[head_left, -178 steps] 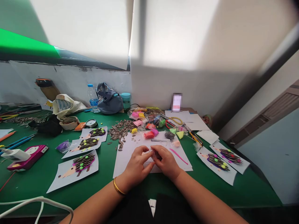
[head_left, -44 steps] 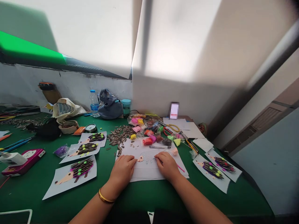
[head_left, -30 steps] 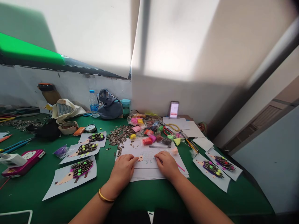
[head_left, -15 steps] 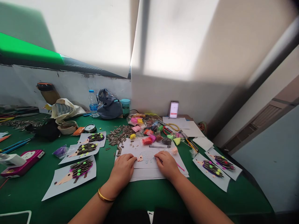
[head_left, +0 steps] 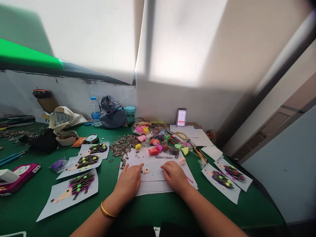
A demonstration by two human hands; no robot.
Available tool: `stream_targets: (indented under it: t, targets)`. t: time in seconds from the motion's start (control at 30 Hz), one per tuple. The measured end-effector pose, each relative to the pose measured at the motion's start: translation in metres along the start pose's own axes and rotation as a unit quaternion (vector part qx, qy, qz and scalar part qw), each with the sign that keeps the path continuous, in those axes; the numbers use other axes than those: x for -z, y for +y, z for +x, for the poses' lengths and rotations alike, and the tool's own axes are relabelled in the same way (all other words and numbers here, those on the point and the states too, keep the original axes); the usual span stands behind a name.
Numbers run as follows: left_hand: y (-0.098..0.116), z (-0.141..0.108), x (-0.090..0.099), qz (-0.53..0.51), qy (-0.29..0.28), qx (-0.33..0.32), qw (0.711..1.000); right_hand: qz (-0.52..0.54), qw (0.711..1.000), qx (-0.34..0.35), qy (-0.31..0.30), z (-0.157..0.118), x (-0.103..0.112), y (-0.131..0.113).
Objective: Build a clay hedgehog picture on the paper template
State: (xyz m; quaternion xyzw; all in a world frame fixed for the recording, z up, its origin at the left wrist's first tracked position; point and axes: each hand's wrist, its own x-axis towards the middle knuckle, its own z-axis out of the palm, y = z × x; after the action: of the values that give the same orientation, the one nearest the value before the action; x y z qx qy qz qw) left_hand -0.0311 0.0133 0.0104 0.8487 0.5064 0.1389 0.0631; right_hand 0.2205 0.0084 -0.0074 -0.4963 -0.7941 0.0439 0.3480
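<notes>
A hedgehog outline drawing (head_left: 153,168) with a peach clay face lies in front of me on a stack of white paper (head_left: 150,189). My left hand (head_left: 129,179) rests flat on the paper left of the drawing, fingers stretched out near the snout. At the drawing's right edge, my right hand (head_left: 174,176) touches the sheet with loosely bent fingers. Nothing shows in either hand. A pen (head_left: 166,157) lies above the drawing. By my right hand are a lump of peach clay (head_left: 182,160) and a pink tool (head_left: 189,179), partly covered.
Sunflower seeds (head_left: 124,144) are heaped behind my left hand. Bagged coloured clay (head_left: 153,151) and scissors (head_left: 181,135) lie behind the paper. Finished hedgehog cards (head_left: 85,197) flank both sides. A phone (head_left: 181,117) leans on the wall. A water bottle (head_left: 94,112) stands at back left.
My left hand's fingers have straightened and moved slightly apart from the drawing's snout. My right hand stays at the drawing's right edge. The whole view has shifted slightly.
</notes>
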Motion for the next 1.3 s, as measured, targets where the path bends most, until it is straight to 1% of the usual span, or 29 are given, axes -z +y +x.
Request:
stream_targets:
  t: [0.13,0.2,0.3,0.37,0.4,0.43,0.5,0.53,0.6,0.7,0.77,0.87,1.0,1.2,1.3]
  targets:
    - [0.003,0.008,0.010,0.025,-0.031,0.006,0.999,-0.005,1.000,0.007,0.004,0.004,0.006,0.001]
    - [0.004,0.015,0.016,0.034,-0.033,-0.005,0.999,-0.008,1.000,0.004,0.016,0.008,0.011,0.003]
    - [0.004,0.029,0.024,0.046,-0.034,-0.017,0.998,-0.046,0.998,-0.007,0.036,0.018,0.025,0.019]
    - [0.004,0.039,0.027,0.053,-0.043,-0.009,0.998,-0.104,0.992,-0.045,0.048,0.028,0.042,0.042]
    - [0.004,0.044,0.028,0.055,-0.048,-0.004,0.997,-0.146,0.984,-0.086,0.053,0.032,0.052,0.057]
    - [0.004,0.048,0.028,0.055,-0.049,0.000,0.997,-0.199,0.968,-0.145,0.051,0.036,0.062,0.074]
    - [0.002,0.055,0.025,0.050,-0.046,0.007,0.998,-0.303,0.912,-0.277,0.019,0.042,0.081,0.108]
    - [0.000,0.057,0.023,0.046,-0.043,0.012,0.998,-0.316,0.900,-0.302,0.008,0.044,0.088,0.124]
    - [-0.005,0.059,0.018,0.035,-0.037,0.026,0.998,-0.323,0.891,-0.319,-0.014,0.046,0.096,0.148]
    - [-0.013,0.058,0.011,0.015,-0.030,0.042,0.999,-0.320,0.891,-0.319,-0.045,0.045,0.094,0.168]
    - [-0.017,0.056,0.007,-0.009,-0.024,0.046,0.999,-0.317,0.894,-0.314,-0.051,0.045,0.088,0.172]
    - [-0.020,0.054,0.004,-0.042,-0.014,0.044,0.998,-0.306,0.900,-0.308,-0.044,0.047,0.082,0.172]
    - [-0.019,0.053,0.004,-0.053,-0.008,0.045,0.998,-0.273,0.911,-0.308,-0.015,0.051,0.083,0.167]
    - [-0.019,0.052,0.004,-0.064,-0.011,0.043,0.997,-0.147,0.948,-0.282,-0.013,0.054,0.079,0.154]
    - [-0.020,0.051,0.004,-0.069,-0.015,0.042,0.997,-0.089,0.959,-0.270,0.004,0.049,0.075,0.148]
